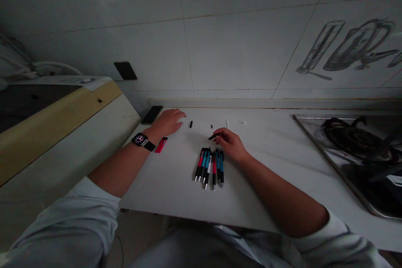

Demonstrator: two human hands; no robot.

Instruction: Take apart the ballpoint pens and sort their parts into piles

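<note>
My right hand [231, 143] pinches a small black pen part [212, 137] between its fingertips, just above a row of click pens [210, 165]. Those pens are red, blue and white with black grips, their silver tips pointing toward me. My left hand [168, 121], with a watch on its wrist, reaches over the back left of the counter, thumb and forefinger apart and nothing visible between them. A short black piece [191, 124] lies a little right of its fingertips. Below that hand are red pen barrels [161, 145]. A tiny dark piece [211, 126] and a thin white stick [227, 124] lie further back.
A dark phone [152, 114] lies flat beside my left hand. A small whitish piece [243, 122] sits near the back of the white counter [251, 201]. A gas stove [351, 146] borders the right side. A tiled wall [232, 50] stands behind, and a pale cabinet [78, 134] on the left.
</note>
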